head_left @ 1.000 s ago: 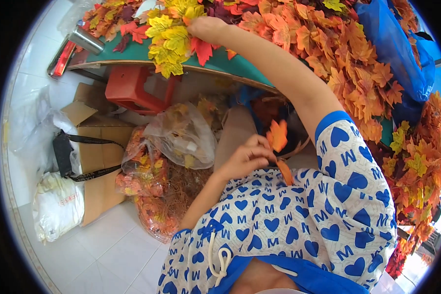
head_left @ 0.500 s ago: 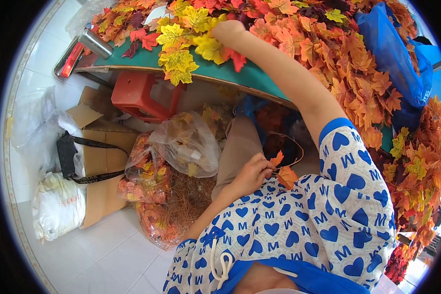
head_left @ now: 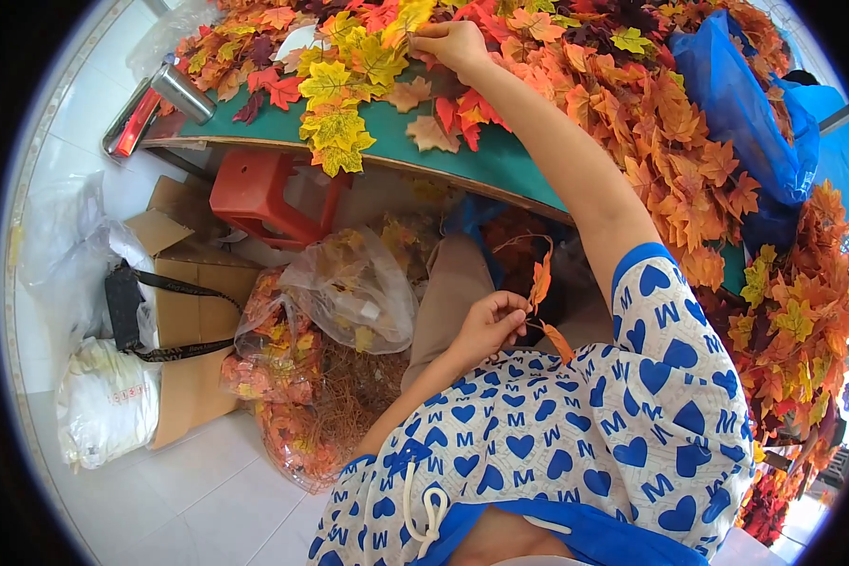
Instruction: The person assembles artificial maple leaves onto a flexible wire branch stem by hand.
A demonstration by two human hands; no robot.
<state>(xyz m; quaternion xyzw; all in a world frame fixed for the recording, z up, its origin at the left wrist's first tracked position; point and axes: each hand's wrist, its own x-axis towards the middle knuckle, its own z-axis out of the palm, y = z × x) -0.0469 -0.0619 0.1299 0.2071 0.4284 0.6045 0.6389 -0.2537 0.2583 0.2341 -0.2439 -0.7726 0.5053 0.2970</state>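
Above my lap, my left hand [head_left: 491, 328] pinches a thin brown stem bearing orange artificial maple leaves [head_left: 541, 281], its bare end curving up behind the fingers. My right hand [head_left: 453, 47] is stretched out over the table, fingertips closed on a yellow artificial maple leaf [head_left: 408, 21]. Under it, several yellow leaves [head_left: 334, 132] lie in a cluster that hangs over the table's front edge. Two pale-backed leaves [head_left: 432, 134] rest on the green tabletop [head_left: 396, 141] beside the cluster, with red leaves to their right.
Heaps of orange leaves [head_left: 651, 123] cover the table's right side, near a blue plastic bag [head_left: 750, 104]. A metal cylinder [head_left: 183, 93] stands at the left corner. Below are a red stool [head_left: 255, 193], a cardboard box [head_left: 193, 311] and clear bags of leaves and brown stems [head_left: 344, 406].
My right hand has lifted a yellow leaf up and away from the cluster, uncovering the pale-backed leaves. The left hand still holds the stem, whose orange leaves have turned.
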